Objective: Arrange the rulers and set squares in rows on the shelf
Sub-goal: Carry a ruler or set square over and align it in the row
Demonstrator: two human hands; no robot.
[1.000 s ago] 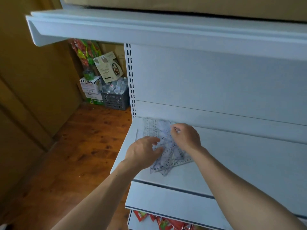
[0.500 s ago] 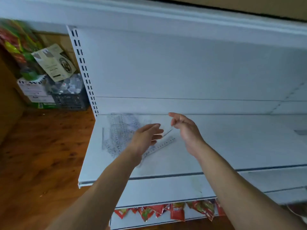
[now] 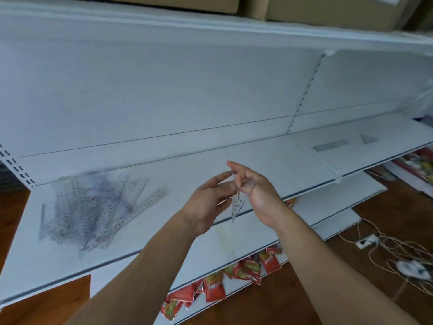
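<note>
Two arms show, the left arm (image 3: 140, 277) and the right arm (image 3: 328, 266). Both are long and slim, and bare from the wrist all the way to the edge of the picture. The left hand (image 3: 210, 202) and the right hand (image 3: 255, 191) are bare too. The hands look a bit blurry.
</note>
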